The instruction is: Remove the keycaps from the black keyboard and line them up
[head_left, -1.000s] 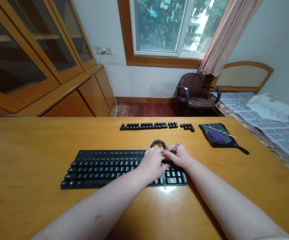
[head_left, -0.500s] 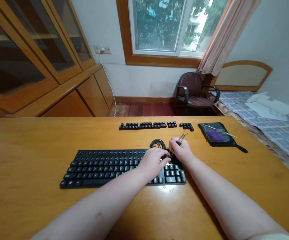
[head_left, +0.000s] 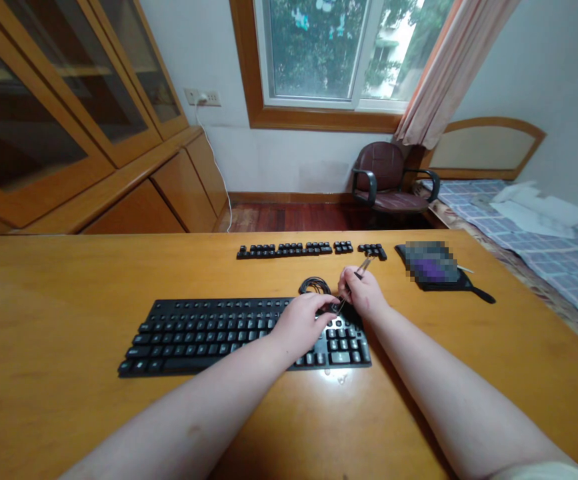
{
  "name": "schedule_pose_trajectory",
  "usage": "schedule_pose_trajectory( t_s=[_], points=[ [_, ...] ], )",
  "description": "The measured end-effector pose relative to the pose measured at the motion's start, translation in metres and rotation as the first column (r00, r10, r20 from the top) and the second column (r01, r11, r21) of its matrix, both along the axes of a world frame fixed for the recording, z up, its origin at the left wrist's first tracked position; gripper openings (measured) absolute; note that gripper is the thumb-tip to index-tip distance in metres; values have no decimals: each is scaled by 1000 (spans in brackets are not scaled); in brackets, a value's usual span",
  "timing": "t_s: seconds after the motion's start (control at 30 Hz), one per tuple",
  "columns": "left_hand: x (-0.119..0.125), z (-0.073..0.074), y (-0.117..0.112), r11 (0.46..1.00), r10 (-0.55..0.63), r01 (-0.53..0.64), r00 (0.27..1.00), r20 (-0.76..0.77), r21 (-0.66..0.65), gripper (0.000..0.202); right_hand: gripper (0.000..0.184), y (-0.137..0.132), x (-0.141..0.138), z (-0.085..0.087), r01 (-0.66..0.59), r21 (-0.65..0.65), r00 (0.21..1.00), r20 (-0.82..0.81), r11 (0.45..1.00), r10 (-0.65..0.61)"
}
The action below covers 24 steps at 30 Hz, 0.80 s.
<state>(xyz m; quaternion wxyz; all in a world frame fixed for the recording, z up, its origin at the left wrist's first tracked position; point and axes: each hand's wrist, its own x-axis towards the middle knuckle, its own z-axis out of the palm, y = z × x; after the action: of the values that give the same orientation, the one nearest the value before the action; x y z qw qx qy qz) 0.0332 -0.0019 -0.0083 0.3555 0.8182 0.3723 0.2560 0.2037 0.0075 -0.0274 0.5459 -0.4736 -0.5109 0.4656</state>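
Note:
A black keyboard [head_left: 209, 327] lies on the wooden desk, with its top row and upper right part stripped of caps. In my right hand [head_left: 363, 291] is a wire keycap puller [head_left: 365, 264] with a dark grip, its wire loops sticking out at both ends. My left hand [head_left: 305, 325] hovers over the keyboard's right part, thumb and fingertips pinched on a small black keycap [head_left: 335, 307] at the puller's lower wires. Fingers partly hide that keycap. Behind both hands rests the coiled black cable [head_left: 315, 285].
Removed keycaps [head_left: 283, 251] are lined up in groups along the desk's far side. At the right lies a black pouch [head_left: 439, 283] with a purple patch and a wrist strap. Beyond the desk [head_left: 59, 320] stand a chair [head_left: 383, 175], a bed and a glass-fronted cabinet.
The puller's lower end and my left fingertips have lifted slightly off the keyboard, with the keycap now between them. My right hand has shifted a little upward.

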Motion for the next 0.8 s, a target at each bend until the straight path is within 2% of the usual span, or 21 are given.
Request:
schedule_pose_trajectory(
  t_s=[0.17, 0.3, 0.5, 0.8],
  points=[
    [0, -1, -1, 998, 53, -52, 996, 75, -24, 36, 45, 1, 1, -2, 52, 31, 997, -52, 998, -51],
    [-1, 0, -1, 997, 74, -73, 991, 109, -16, 35, 43, 1, -1, 0, 87, 29, 988, -128, 996, -82],
    [-4, 4, -3, 994, 74, -84, 987, 143, 68, 31, 39, 2, -1, 3, 40, -73, 972, -229, 997, -56],
    [-6, 2, -3, 970, 191, -215, 963, 192, 111, 26, 41, -2, -6, 15, -28, -132, 922, -387, 991, -26]
  ],
)
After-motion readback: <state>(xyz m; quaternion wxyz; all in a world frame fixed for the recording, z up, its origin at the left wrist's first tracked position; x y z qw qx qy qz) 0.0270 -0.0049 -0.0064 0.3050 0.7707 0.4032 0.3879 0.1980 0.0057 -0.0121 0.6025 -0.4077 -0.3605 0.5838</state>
